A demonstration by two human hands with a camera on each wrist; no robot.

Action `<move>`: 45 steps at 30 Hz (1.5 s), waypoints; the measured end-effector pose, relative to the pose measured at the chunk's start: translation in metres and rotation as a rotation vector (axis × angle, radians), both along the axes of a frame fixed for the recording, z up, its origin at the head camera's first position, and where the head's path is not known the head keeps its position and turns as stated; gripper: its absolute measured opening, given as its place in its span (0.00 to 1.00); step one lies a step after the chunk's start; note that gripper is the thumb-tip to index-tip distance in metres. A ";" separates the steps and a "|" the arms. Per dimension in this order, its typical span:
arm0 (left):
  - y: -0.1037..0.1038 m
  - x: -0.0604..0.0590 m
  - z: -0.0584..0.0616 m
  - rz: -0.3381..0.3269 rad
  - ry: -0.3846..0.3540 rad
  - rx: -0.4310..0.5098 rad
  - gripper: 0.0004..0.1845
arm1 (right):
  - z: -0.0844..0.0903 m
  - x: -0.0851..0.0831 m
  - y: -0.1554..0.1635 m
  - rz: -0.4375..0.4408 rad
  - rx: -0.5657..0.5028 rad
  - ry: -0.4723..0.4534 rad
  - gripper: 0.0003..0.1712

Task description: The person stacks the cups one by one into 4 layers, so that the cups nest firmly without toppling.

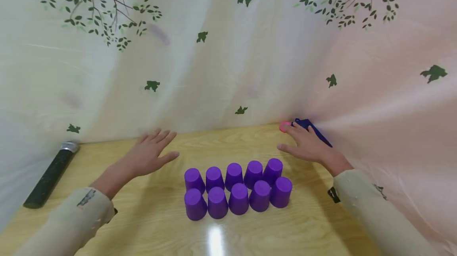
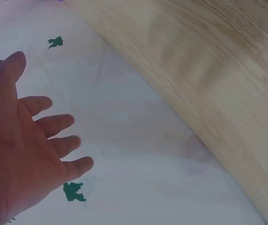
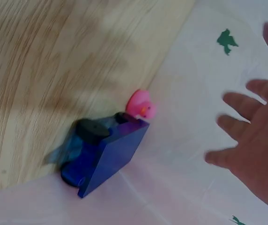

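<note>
Several purple cups stand upside down in two rows on the wooden table, between my hands. My left hand hovers to the left of the cups, fingers spread and thumb pointing inward. Nothing is in its palm in the left wrist view. On the other side, my right hand is held out above the table's back right, its fingers extended and also holding nothing. Below it in the head view lies a dark blue object with black round parts like wheels. A small pink toy duck sits against that object.
A black microphone with a silver head lies at the table's left edge. Behind the table hangs a white curtain printed with branches and green birds. It continues round the right side, close to the blue object.
</note>
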State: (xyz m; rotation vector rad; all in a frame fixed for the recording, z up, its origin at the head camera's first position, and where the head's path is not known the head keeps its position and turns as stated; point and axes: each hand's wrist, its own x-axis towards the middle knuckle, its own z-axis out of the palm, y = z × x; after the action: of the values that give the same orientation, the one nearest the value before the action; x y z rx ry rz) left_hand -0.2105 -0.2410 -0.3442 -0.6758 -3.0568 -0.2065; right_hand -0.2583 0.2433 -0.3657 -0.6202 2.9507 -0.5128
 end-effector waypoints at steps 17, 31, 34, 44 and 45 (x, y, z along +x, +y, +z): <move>0.030 0.014 -0.006 -0.104 -0.144 0.125 0.31 | -0.002 0.018 -0.022 0.127 -0.158 -0.312 0.48; 0.041 0.020 -0.023 -0.135 -0.205 0.165 0.37 | -0.013 0.018 -0.032 0.158 -0.022 -0.215 0.48; 0.043 0.021 -0.025 -0.129 -0.219 0.171 0.39 | -0.014 0.020 -0.031 0.171 -0.009 -0.193 0.48; 0.043 0.022 -0.034 -0.141 -0.228 0.189 0.40 | -0.013 0.021 -0.033 0.162 -0.014 -0.213 0.47; 0.043 0.022 -0.034 -0.140 -0.227 0.190 0.39 | -0.014 0.021 -0.033 0.157 -0.017 -0.213 0.47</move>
State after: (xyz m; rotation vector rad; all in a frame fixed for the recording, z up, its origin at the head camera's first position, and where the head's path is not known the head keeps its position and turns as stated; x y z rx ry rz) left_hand -0.1889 -0.1981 -0.3783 -0.9119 -3.1414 -0.6065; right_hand -0.2378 0.2104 -0.3792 -0.7416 2.6758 -0.5513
